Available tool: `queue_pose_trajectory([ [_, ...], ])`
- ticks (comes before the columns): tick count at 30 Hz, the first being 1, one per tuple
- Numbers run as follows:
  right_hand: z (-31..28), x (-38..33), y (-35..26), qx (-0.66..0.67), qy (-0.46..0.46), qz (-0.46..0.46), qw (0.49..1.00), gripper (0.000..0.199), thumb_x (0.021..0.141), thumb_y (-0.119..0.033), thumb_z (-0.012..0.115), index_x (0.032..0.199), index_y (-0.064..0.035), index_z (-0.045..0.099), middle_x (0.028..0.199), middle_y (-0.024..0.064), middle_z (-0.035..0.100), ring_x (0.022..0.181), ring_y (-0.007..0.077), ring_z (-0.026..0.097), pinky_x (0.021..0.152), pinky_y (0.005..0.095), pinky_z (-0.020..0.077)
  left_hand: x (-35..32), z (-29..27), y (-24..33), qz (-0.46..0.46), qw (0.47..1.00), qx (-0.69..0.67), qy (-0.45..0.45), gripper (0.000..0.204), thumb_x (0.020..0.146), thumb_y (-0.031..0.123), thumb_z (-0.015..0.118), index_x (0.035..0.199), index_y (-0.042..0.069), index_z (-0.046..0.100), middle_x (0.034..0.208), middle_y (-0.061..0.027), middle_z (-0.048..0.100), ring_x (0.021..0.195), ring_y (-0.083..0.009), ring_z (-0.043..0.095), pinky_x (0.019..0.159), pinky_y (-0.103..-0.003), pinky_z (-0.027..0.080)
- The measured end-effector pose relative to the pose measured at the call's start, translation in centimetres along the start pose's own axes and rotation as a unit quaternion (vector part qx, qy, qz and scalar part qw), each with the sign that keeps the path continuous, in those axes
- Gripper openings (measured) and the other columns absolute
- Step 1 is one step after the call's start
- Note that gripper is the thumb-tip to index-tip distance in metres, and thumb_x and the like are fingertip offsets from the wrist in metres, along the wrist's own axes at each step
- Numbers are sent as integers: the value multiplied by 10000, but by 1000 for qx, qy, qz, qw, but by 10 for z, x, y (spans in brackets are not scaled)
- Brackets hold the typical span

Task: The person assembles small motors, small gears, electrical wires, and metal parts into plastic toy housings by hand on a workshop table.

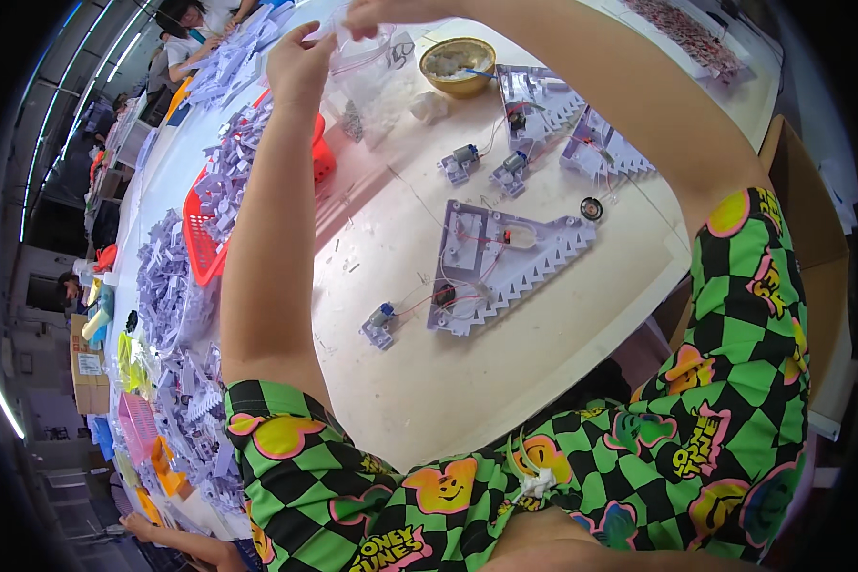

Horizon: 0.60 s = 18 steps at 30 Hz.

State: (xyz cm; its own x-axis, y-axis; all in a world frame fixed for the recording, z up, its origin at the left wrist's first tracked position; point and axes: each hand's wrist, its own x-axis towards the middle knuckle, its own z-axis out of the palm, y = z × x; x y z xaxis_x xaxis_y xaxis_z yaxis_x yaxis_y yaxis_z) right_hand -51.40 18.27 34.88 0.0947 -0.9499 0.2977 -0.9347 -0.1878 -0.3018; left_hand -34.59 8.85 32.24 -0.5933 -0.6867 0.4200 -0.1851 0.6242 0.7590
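1. Left hand [300, 65]: raised at the upper edge, fingers bent; whether its grip is grasping anything, I cannot tell.
2. Right hand [391, 13]: just beside the left, partly cut off by the edge; its grip cannot be told either.
3. Clear plastic bag [377, 107]: on the worktop [391, 391], just below both hands, left of the yellow bowl [459, 88].
4. Serrated lilac housing [520, 270]: nearer the person, a small motor [379, 326] beside it.

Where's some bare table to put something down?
Mostly bare table lies on your side of the nearest motor and serrated housing; another patch, between the left forearm and that housing. Crowded: the left side, heaped with pale plastic parts around the red basket.
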Motion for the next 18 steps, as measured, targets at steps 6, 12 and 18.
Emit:
queue_pose_trajectory([
  [6,6,42,-14,-117,-58,60,990,179,869,-210,605,896,-56,693,850,118,678,753,226,629,732,373,506,4,-11,-9,21,1000,18,13,397,808,148,701,1168,0,623,878,-67,686,722,-98,590,658,-234,468],
  [12,42,60,23,15,-29,163,986,198,865,-194,593,1025,-95,656,990,90,645,907,218,592,808,371,484,6,6,-5,35,998,-49,7,282,816,98,670,1080,0,657,821,-75,671,676,-114,594,612,-255,476],
  [18,96,58,-19,153,7,199,968,297,861,-178,582,1153,-134,619,1131,62,611,1061,209,556,885,368,463,9,-25,-26,87,995,43,16,338,802,155,693,1109,19,658,850,-85,687,669,-110,612,614,-256,486],
])
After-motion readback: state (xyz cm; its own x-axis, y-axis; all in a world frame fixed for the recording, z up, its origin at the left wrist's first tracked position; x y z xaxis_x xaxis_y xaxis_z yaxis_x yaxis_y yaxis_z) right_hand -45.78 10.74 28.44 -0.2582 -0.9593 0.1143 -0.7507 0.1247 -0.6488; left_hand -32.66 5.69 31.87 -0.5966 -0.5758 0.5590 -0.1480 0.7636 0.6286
